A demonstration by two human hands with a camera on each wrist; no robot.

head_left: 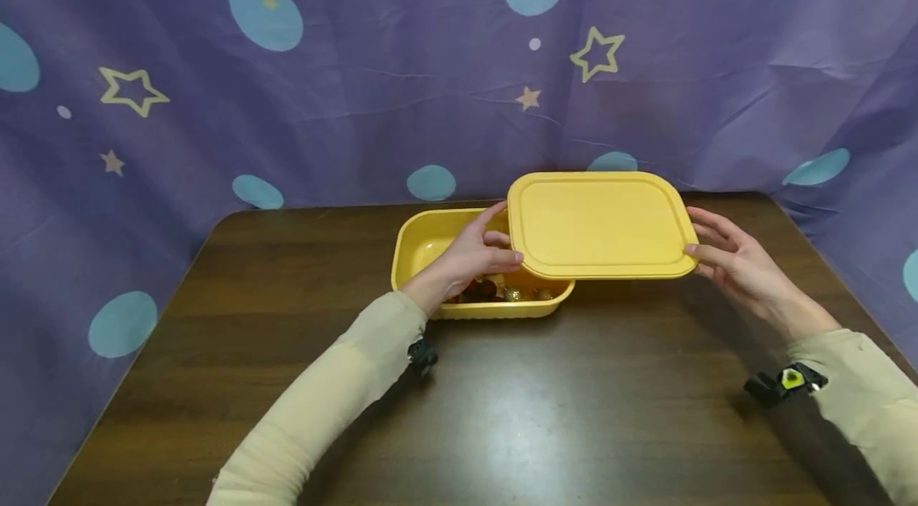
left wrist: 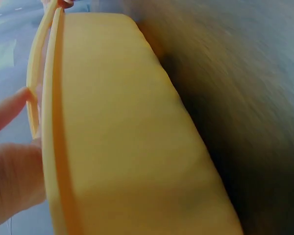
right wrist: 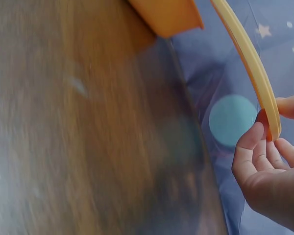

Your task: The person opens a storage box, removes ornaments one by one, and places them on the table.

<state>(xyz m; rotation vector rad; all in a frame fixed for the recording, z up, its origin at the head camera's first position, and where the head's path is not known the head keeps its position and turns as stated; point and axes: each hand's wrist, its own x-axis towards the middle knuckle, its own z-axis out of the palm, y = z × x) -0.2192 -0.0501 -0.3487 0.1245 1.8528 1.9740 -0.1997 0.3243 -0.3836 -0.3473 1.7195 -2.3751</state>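
A flat yellow lid [head_left: 601, 224] with rounded corners is held up by both hands, over the right part of a yellow plastic box [head_left: 418, 245]. My left hand [head_left: 469, 255] pinches the lid's left edge, thumb on top, its wrist above the box. At the lid's right end, my right hand [head_left: 746, 271] grips the edge between thumb and fingers; the right wrist view shows the lid [right wrist: 255, 68] edge-on in that hand [right wrist: 269, 181]. Inside the box lie small dark red and gold balls [head_left: 512, 294], partly hidden by the lid and left hand. The left wrist view shows the box's side wall [left wrist: 122, 122].
The box stands toward the back of a dark brown wooden table [head_left: 502, 410]. Close behind the table hangs a purple curtain [head_left: 402, 76] with blue ovals and stars. A dark wrist device [head_left: 421, 356] is worn on the left sleeve, another [head_left: 785, 383] on the right.
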